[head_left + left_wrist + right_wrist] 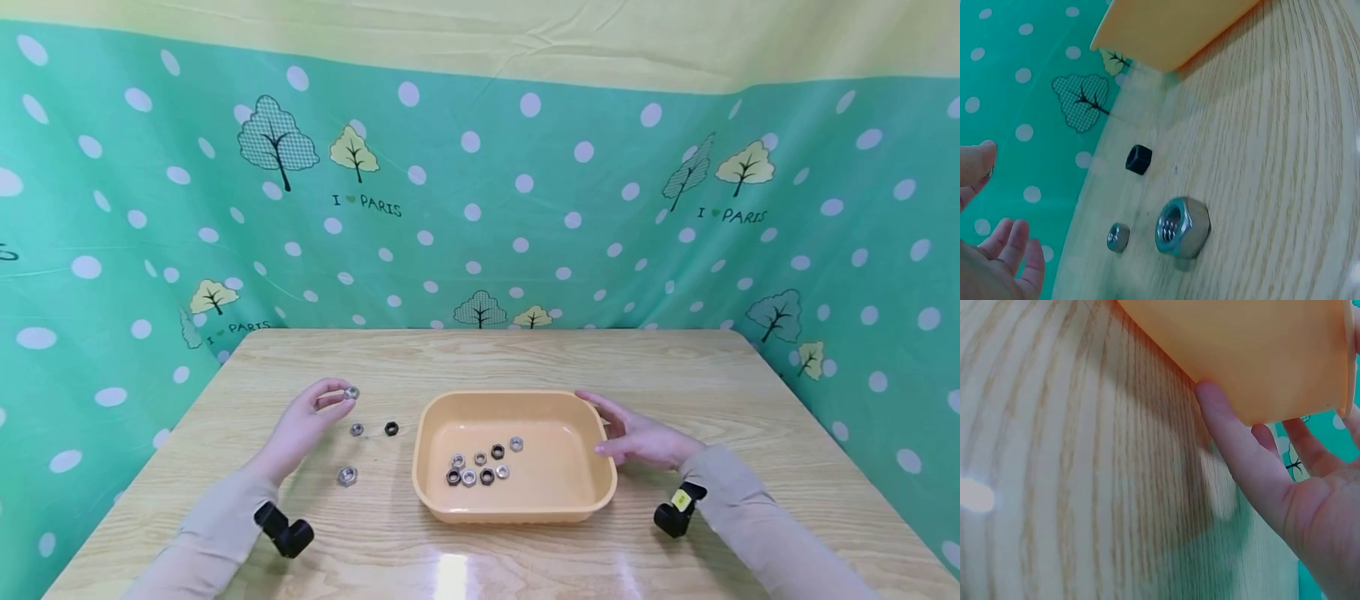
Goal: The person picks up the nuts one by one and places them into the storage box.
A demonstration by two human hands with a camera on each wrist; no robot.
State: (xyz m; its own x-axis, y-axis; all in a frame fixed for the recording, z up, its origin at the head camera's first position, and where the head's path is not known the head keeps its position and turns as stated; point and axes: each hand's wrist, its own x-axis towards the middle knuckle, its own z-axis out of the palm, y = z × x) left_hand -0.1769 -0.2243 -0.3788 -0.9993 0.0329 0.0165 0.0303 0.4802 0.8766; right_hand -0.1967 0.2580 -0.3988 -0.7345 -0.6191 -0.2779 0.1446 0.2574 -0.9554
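Note:
In the head view my left hand [307,421] pinches a silver hex nut [352,392] between thumb and fingertips, above the table's left half. Below it on the table lie a small silver nut [357,430], a black nut [392,428] and a larger silver nut [347,476]; the left wrist view shows this larger nut [1182,228] closest. To the right stands a peach plastic tub [517,512] with several silver and black nuts [481,458] inside. My right hand [641,437] touches the tub's right end with fingers extended, its thumb lying along the outer wall.
The wood-grain table [600,358] carries the tub and the loose nuts. A green dotted curtain [525,208] hangs behind and along both sides. Black wrist cameras [285,530] are strapped to both sleeves.

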